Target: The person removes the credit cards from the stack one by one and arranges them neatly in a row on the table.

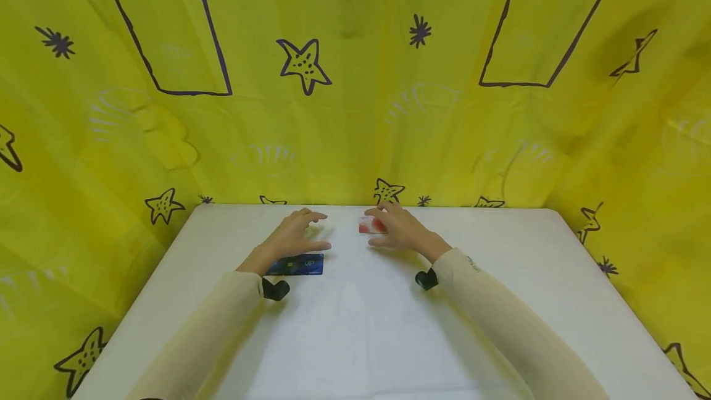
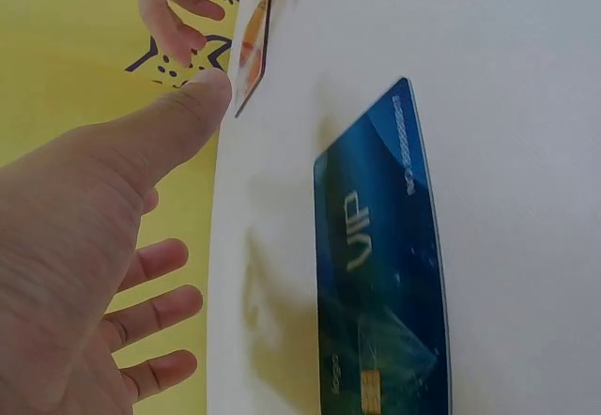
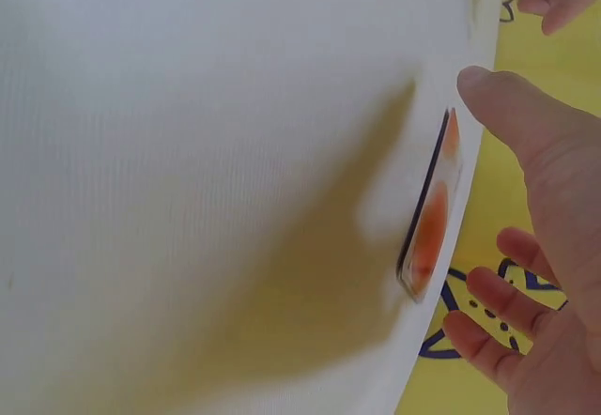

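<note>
Blue VIP chip card (image 2: 380, 265): lies flat under left hand (image 1: 291, 233), on the near side of its thumb, partly masked by wrist in head view. Red-and-white card (image 1: 369, 225): lies flat below right hand (image 1: 401, 229), in line w/ the gap b/w thumb & fingers; no contact seen. Handling est.: both prob. light, stiff plastic, glossy & slick, low breakage risk; thin profile makes pickup off a flat surface fiddly. Rec. hold: opp. edges b/w thumb & fingertips, or slide to table rim & pinch there; on the blue one, keep fingers off the gold chip (image 2: 371, 391). Hands: both released, fingers parted & lightly bent, nothing gripped, each raised above its card. Beyond: white table (image 1: 344, 338) under both; cream sleeves (image 1: 500, 307) w/ dark wrist units (image 1: 276, 290) nearside of the hands; yellow patterned curtain (image 1: 355, 128) past the fingertips.
</note>
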